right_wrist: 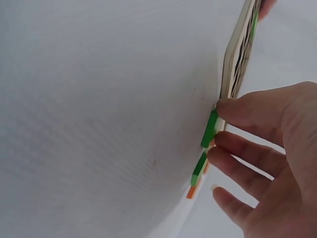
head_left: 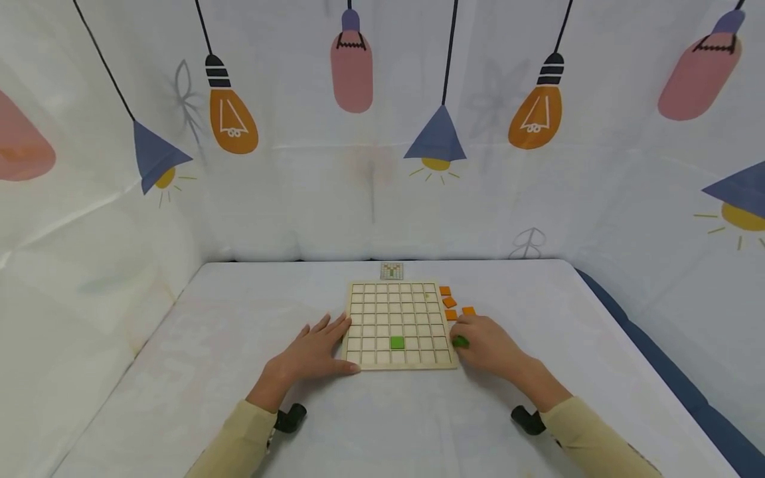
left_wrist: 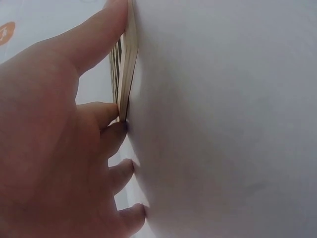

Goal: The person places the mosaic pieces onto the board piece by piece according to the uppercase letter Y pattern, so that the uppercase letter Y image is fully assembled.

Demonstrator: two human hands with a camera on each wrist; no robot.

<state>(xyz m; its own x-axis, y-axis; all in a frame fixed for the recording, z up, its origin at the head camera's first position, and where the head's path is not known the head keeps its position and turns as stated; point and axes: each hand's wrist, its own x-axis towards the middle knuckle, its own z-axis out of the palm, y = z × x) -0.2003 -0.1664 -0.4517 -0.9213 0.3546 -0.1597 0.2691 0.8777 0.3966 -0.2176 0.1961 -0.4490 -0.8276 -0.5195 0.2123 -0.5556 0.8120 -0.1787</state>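
A pale wooden grid board (head_left: 370,326) lies flat on the table, and one green square tile (head_left: 397,342) sits in a cell of its lower part. My left hand (head_left: 313,348) rests spread against the board's left edge, with the thumb at the near corner. Beside the board's right edge, my right hand (head_left: 491,344) pinches a green tile (right_wrist: 210,130) between thumb and index finger. A second green tile (right_wrist: 198,168) lies by the other fingertips in the right wrist view. Fingers partly cover both of these tiles in the head view.
Several orange tiles (head_left: 449,302) lie along the board's upper right side. A small patterned card (head_left: 392,271) lies behind the board. White cloth (head_left: 287,285) covers the table, and a lamp-printed sheet (head_left: 370,199) hangs at the back and sides.
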